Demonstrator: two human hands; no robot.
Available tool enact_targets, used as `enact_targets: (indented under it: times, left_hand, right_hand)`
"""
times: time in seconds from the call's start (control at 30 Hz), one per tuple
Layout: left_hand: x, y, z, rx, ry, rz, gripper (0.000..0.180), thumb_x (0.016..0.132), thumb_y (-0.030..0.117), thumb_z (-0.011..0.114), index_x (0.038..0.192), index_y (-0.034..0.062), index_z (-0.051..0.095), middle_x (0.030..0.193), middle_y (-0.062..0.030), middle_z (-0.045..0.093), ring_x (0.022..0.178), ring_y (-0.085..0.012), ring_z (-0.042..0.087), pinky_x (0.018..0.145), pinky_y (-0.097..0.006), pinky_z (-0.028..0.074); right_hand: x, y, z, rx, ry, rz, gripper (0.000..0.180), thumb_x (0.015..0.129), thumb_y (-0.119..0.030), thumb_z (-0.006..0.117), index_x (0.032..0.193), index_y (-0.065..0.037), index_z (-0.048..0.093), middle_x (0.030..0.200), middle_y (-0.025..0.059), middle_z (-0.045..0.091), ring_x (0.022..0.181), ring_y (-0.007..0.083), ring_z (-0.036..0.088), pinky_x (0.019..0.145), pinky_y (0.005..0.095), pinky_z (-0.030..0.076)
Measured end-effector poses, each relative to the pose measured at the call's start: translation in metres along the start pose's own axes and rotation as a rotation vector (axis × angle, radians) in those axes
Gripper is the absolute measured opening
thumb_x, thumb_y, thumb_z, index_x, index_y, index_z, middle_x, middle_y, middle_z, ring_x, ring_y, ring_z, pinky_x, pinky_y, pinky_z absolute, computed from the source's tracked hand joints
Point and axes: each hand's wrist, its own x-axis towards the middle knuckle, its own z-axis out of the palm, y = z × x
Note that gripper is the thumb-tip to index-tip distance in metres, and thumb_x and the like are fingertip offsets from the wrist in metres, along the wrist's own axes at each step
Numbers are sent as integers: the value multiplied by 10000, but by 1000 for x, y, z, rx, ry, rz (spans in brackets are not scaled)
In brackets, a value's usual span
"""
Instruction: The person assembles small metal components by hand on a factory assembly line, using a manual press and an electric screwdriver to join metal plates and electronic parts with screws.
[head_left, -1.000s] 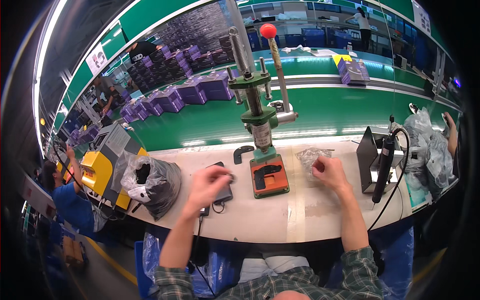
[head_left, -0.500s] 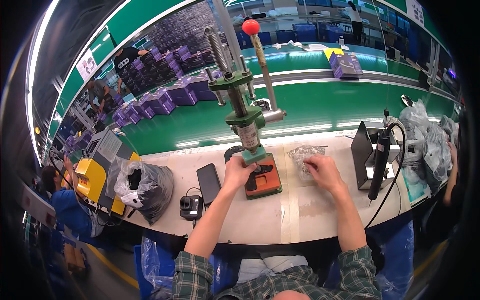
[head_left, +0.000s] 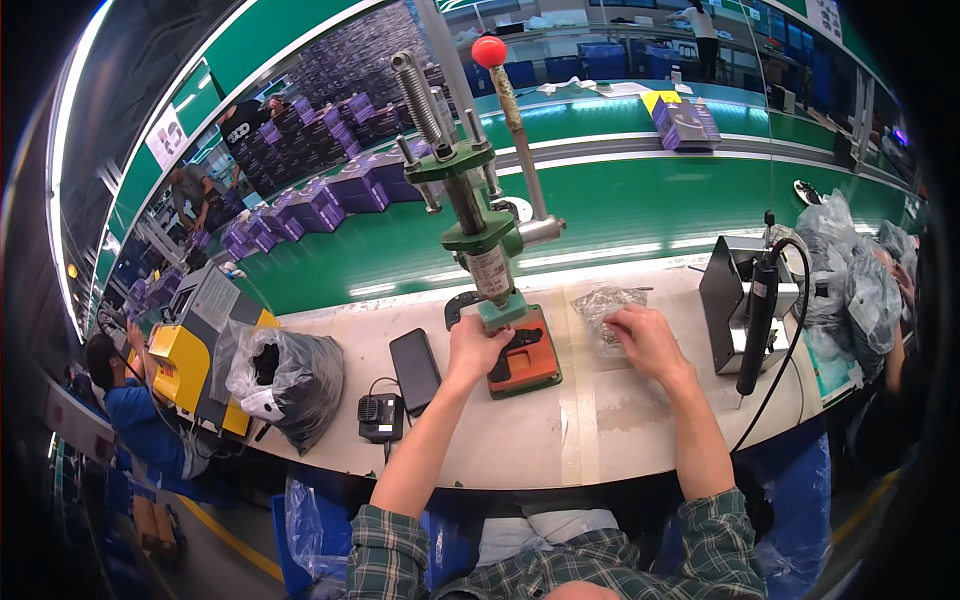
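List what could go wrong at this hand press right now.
Pinch risk: the left hand rests on the black part on the orange base plate, right under the green press; if its red-knobbed lever came down, fingers could be caught.

The right hand is at the clear plastic bag, so no hand is on the lever.

Green press, orange base, red knob

The hand press (head_left: 480, 240) has a green frame; on top of it sits a red ball knob (head_left: 489, 50), below it an orange base plate (head_left: 530, 362) carrying a black part (head_left: 520, 340). Left of the press lie a black phone (head_left: 415, 370) and a yellow machine (head_left: 185, 365). Behind the press runs a green conveyor (head_left: 620, 200) with purple boxes (head_left: 350, 190). Near the press, the sleeves (head_left: 400, 555) are green plaid.
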Motion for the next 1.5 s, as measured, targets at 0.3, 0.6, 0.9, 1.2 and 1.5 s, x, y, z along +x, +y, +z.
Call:
enact_targets:
  times: [0.3,0.6,0.9,1.2,1.5]
  left_hand:
    - [-16,-3,-8,-102,26,37,287,851,205,792,1036,-13,765,880,-144,736,763,-240,711,746,-360,567]
    - [-24,-9,-3,-44,52,200,351,793,190,820,1070,-17,757,1018,-171,668,904,-318,680,850,-399,555]
    - [-24,-20,6,-112,98,253,305,786,180,799,1031,3,757,1012,-148,661,983,-343,625,898,-434,520]
    - [-24,-32,17,-129,199,316,292,770,165,791,1002,-1,726,1006,-126,589,1008,-331,556,911,-439,490]
    - [-23,-36,14,-145,193,367,285,777,155,788,1009,-3,739,1019,-126,605,1013,-328,561,908,-435,494]
  right_hand:
    - [1,-16,-7,433,86,121,127,966,-7,641,1052,23,730,963,161,743,871,276,737,777,366,586]
    - [6,-61,14,965,26,240,179,1010,-10,637,1144,97,685,1023,165,745,947,211,746,866,343,643]
    - [44,-63,59,560,-118,286,168,940,-92,730,1043,27,787,895,103,781,820,128,708,724,300,577]
    - [62,-63,92,310,-184,194,148,901,-32,753,1040,-3,794,923,89,757,821,118,691,751,276,560]
    - [62,-76,102,249,-142,128,160,880,-27,769,1036,2,789,1015,145,725,844,215,733,767,336,584]
